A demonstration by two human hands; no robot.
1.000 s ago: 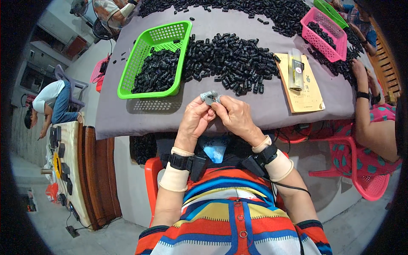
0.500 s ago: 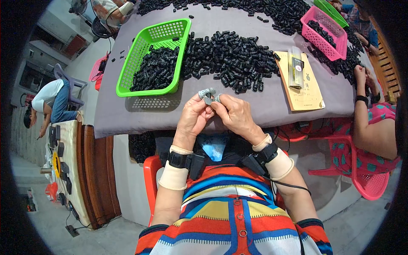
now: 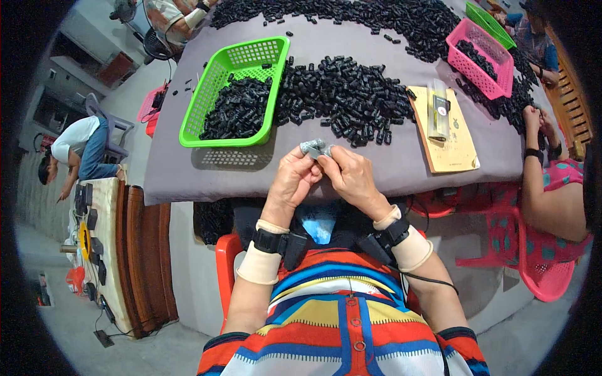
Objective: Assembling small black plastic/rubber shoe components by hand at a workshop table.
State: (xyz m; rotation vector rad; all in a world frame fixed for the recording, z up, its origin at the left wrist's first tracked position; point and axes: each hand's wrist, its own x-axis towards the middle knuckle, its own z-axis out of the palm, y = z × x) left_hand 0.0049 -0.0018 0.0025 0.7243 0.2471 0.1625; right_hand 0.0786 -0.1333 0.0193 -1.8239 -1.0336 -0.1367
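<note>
My left hand point(image 3: 293, 180) and my right hand point(image 3: 351, 177) meet fingertip to fingertip above the near edge of the cloth-covered table. Both are closed in a pinch, with grey speckled wrappings on some fingertips. A small grey flat piece point(image 3: 316, 152) shows between them; its kind, and anything dark behind it, is too small to tell. Just beyond the hands lies a heap of small black plastic parts point(image 3: 351, 97). A green plastic basket point(image 3: 274, 100) partly filled with the same black parts stands to the left of that heap.
At right lie a yellow notebook point(image 3: 461, 141) and a clear plastic case point(image 3: 438, 113) on it. A pink basket point(image 3: 461, 67) stands beyond, near more black parts point(image 3: 376, 15). A co-worker's arm point(image 3: 536, 188) reaches in at right. A wooden bench point(image 3: 147, 263) stands left.
The table and its baskets sit slightly lower in the picture. My hands stay pinched together, and the grey piece between them has turned a little. At upper left, a co-worker's banded wrist has come into view.
</note>
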